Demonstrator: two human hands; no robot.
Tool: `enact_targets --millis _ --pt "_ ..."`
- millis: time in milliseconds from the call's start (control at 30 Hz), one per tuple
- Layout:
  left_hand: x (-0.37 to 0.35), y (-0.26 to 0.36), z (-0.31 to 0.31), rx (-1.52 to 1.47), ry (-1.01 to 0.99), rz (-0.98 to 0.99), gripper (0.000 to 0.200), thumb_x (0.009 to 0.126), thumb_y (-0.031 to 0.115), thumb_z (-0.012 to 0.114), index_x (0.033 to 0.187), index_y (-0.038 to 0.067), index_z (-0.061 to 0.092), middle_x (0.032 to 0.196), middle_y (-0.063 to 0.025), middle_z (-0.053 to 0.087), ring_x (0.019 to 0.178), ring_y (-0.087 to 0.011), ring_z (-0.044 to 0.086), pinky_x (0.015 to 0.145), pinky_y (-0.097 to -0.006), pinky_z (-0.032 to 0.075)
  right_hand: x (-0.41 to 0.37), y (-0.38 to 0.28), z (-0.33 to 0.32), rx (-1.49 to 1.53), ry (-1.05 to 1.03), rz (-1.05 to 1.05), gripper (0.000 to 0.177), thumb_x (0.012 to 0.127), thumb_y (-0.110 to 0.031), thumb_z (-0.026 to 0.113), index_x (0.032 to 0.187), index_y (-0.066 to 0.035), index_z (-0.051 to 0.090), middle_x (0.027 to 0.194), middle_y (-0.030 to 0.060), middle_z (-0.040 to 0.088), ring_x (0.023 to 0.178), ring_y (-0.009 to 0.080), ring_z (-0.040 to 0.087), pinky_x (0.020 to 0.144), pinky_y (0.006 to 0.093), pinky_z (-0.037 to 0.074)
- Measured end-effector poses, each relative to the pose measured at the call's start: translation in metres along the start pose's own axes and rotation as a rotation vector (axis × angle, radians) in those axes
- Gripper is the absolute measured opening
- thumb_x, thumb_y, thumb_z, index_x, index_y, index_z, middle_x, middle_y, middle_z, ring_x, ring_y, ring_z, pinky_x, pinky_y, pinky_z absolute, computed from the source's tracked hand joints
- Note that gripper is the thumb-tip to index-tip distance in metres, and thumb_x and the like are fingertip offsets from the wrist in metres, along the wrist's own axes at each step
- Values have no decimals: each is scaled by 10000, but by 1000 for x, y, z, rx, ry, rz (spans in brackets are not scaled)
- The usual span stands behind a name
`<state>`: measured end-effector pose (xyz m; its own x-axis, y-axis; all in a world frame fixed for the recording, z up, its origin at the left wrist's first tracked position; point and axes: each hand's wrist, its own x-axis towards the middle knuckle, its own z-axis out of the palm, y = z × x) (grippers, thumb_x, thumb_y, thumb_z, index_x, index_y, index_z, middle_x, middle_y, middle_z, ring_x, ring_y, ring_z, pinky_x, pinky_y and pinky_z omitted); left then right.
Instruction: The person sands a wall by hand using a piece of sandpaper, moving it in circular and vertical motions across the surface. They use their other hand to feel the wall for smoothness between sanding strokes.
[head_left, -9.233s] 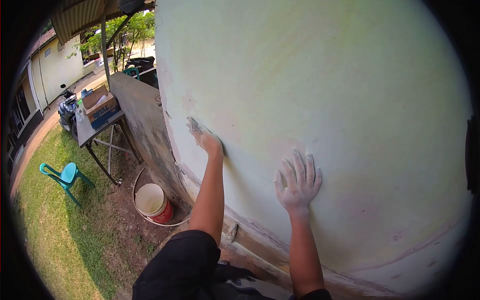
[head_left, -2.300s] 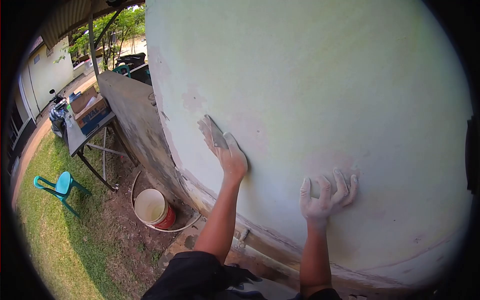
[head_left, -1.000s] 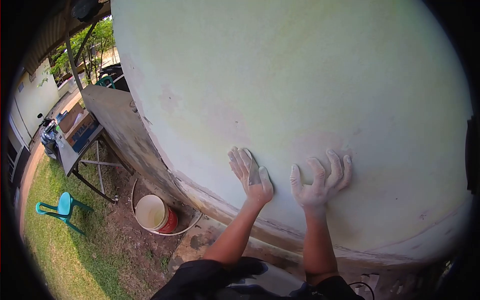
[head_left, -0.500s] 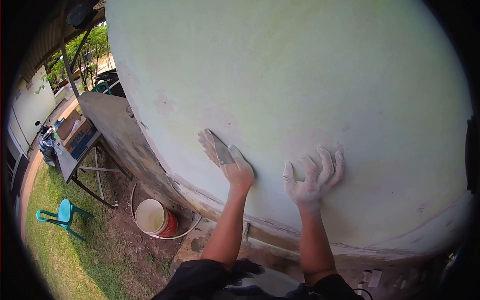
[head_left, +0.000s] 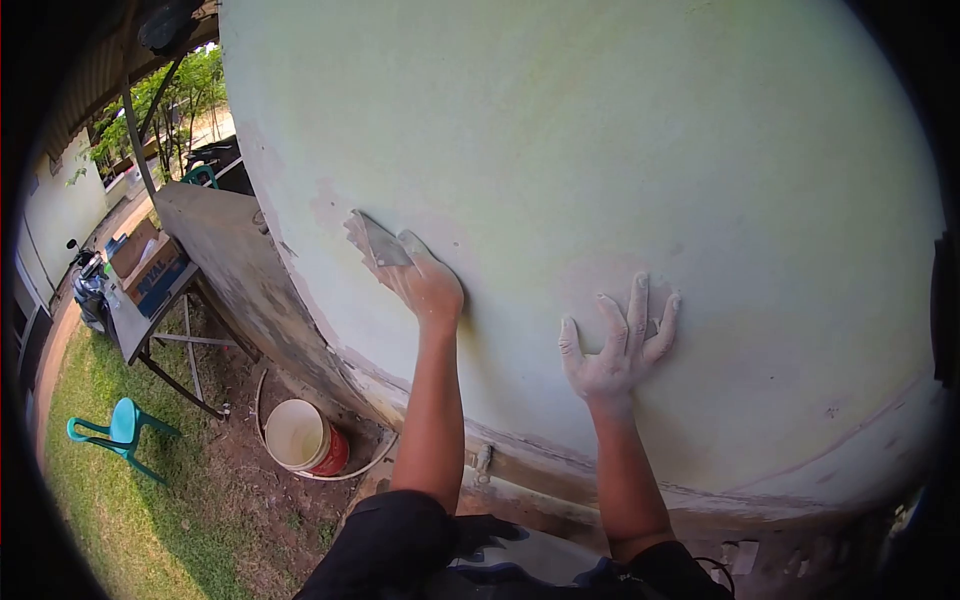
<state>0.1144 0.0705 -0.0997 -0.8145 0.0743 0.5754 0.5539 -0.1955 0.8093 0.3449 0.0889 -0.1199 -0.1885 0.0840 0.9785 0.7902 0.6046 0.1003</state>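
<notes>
My left hand [head_left: 420, 280] is pressed against the pale green wall [head_left: 560, 130], with a grey sheet of sandpaper [head_left: 385, 245] held between thumb and fingers. Part of the sheet is hidden by the hand. Further right and a little lower, my right hand [head_left: 610, 360] rests on the same wall, its fingers spread and coated in white dust. Nothing is in that hand. Around both hands the wall has whitish and pinkish smoothed patches and a few small dark spots.
Below left, a white and red bucket [head_left: 297, 436] stands on the dirt beside a hose [head_left: 262, 395]. A low weathered wall [head_left: 235, 235] adjoins the painted one. Further left are a table [head_left: 130, 325] with a cardboard box [head_left: 150, 265], a green chair [head_left: 124, 425] and a motorbike [head_left: 90, 290].
My left hand has slid up and to the left along the wall with the sandpaper. The fingers of my right hand have straightened, and that hand stays in nearly the same spot.
</notes>
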Motion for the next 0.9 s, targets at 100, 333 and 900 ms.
enact_targets --millis 100,333,900 --pt "-113 13 7 49 -269 160 783 1039 253 440 1670 -43 82 1739 -303 55 1612 -494 6 1267 -627 -25 0 -2 2 21 23 35 396 903 -428 732 1210 -185 675 1523 111 601 1464 487 373 1145 597 320" --pt "-121 -4 -3 78 -356 180 760 1049 237 422 1674 -33 83 1744 -293 40 1616 -482 -39 1266 -629 -25 0 3 -3 23 0 4 365 894 -403 737 1196 -203 697 1517 89 611 1457 463 400 1139 571 329" --pt "-85 -52 -12 83 -246 278 718 1045 232 393 1672 -23 153 1744 -276 108 1624 -457 29 1278 -600 -1 0 0 0 6 15 -5 330 883 -396 755 1131 -190 686 1495 62 624 1450 458 388 1134 584 363"
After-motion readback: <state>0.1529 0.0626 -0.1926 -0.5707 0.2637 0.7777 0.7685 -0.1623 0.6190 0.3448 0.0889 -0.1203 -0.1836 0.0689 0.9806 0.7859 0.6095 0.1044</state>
